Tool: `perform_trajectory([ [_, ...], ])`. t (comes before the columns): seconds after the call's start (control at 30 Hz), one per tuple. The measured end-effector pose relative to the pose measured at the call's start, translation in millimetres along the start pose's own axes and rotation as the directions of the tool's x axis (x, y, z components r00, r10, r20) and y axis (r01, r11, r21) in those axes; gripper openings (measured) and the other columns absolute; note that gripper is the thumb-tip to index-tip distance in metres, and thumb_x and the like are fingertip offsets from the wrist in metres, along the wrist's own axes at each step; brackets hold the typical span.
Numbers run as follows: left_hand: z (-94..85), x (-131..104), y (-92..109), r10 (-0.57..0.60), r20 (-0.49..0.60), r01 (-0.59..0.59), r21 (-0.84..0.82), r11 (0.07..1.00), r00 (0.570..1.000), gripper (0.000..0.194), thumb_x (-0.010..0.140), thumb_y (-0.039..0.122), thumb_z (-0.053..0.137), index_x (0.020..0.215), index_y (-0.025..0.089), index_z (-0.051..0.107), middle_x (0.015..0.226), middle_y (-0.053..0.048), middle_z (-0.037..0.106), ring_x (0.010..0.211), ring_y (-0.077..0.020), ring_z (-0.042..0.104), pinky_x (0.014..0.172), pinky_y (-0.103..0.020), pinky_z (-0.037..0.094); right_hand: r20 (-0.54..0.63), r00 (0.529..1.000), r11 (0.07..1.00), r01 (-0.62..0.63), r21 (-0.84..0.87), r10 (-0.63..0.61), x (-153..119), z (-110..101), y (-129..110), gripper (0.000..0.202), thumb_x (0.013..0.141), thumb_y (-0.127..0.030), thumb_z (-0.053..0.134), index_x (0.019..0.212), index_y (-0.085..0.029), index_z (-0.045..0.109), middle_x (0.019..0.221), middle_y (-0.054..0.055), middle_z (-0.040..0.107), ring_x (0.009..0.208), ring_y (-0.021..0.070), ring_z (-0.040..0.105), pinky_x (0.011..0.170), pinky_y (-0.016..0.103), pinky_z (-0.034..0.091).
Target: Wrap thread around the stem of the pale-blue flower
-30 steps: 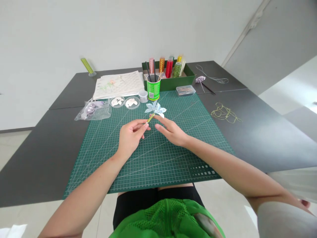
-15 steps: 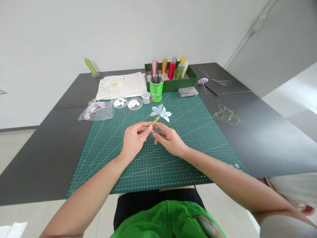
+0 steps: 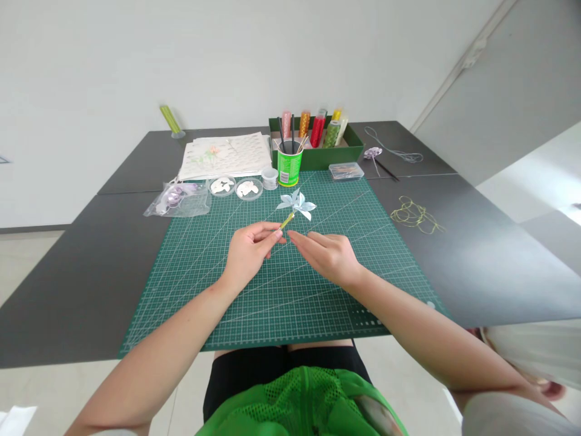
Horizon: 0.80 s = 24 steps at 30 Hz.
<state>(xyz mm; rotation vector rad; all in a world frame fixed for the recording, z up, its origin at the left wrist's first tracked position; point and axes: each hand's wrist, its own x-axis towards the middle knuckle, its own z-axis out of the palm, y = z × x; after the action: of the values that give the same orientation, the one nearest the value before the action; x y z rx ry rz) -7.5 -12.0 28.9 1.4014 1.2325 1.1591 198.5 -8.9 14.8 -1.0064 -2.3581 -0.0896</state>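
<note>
Pinched between the thumb and fingers of my left hand (image 3: 249, 248) is the green-wrapped stem of an artificial flower (image 3: 297, 203) with pale blue petals. The flower tilts up and to the right above the mat. Just right of the stem is my right hand (image 3: 329, 254), its back turned up. Its fingers are pressed together with the tips pointing at the stem, slightly apart from it. Any thread between those fingertips is too fine to see. Beneath both hands lies a green cutting mat (image 3: 272, 303).
Behind the flower stand a green cup (image 3: 289, 168) with sticks, two dishes of white pieces (image 3: 249, 189) and a clear case (image 3: 346, 171). A green box (image 3: 318, 158) holds several thread spools. Patterned sheets (image 3: 195, 151) and a plastic bag (image 3: 177, 200) lie left; tangled yellow-green thread (image 3: 415, 215) lies right.
My right hand has drawn away from my left hand and rotated, so its back faces up. My left hand still holds the flower stem in nearly the same place.
</note>
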Motion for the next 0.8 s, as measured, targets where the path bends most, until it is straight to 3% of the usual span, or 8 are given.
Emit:
perform_trajectory([
  [0.17,-0.1,-1,1,-0.04,0.042,0.036,0.101,0.994,0.998,0.024,0.084,0.035,0.072,0.098,0.018,0.079,0.076,-0.005,0.079,0.045,-0.012,0.056,0.045,-0.025,0.046,-0.103,0.955,0.95,0.256,-0.177,-0.277,0,-13,3,0.032,0.105,-0.016,0.046,0.104,-0.021,0.077,0.054,-0.003,0.052,0.046,0.0091,0.043,0.045,0.027,0.035],
  [0.33,-0.1,-4,0,-0.055,0.088,0.029,0.274,0.961,0.995,0.022,0.089,0.034,0.067,0.102,0.021,0.08,0.083,-0.003,0.081,0.06,-0.0158,0.068,0.054,-0.027,0.05,-0.282,0.836,0.878,0.413,-0.24,-0.47,6,-26,2,0.015,0.1,-0.008,0.057,0.099,-0.014,0.07,0.057,-0.006,0.048,0.049,0.007,0.041,0.045,0.024,0.034],
  [0.47,0.4,-5,1,-0.049,0.164,-0.017,0.378,0.926,0.985,0.015,0.09,0.026,0.067,0.097,0.024,0.08,0.087,0.0,0.082,0.08,-0.0186,0.076,0.07,-0.029,0.054,-0.287,0.824,0.869,0.426,-0.254,-0.488,8,-32,3,0.011,0.1,-0.01,0.058,0.099,-0.016,0.068,0.058,-0.007,0.047,0.05,0.0068,0.041,0.047,0.025,0.033],
  [0.63,4.8,-9,4,-0.05,0.287,-0.099,0.481,0.871,0.957,0.011,0.092,0.023,0.067,0.091,0.025,0.079,0.082,0.003,0.08,0.071,-0.017,0.074,0.065,-0.028,0.05,-0.283,0.833,0.877,0.422,-0.231,-0.476,8,-33,8,0.01,0.099,-0.01,0.059,0.101,-0.015,0.068,0.059,-0.006,0.048,0.052,0.0075,0.043,0.049,0.024,0.035],
  [0.8,10.3,-13,1,-0.05,0.332,-0.146,0.539,0.83,0.942,0.009,0.092,0.023,0.068,0.092,0.026,0.077,0.074,0.005,0.078,0.061,-0.0156,0.069,0.061,-0.027,0.046,-0.273,0.86,0.9,0.393,-0.186,-0.432,9,-31,11,0.017,0.102,-0.014,0.057,0.092,-0.019,0.069,0.058,-0.006,0.044,0.053,0.0074,0.041,0.05,0.025,0.033],
])
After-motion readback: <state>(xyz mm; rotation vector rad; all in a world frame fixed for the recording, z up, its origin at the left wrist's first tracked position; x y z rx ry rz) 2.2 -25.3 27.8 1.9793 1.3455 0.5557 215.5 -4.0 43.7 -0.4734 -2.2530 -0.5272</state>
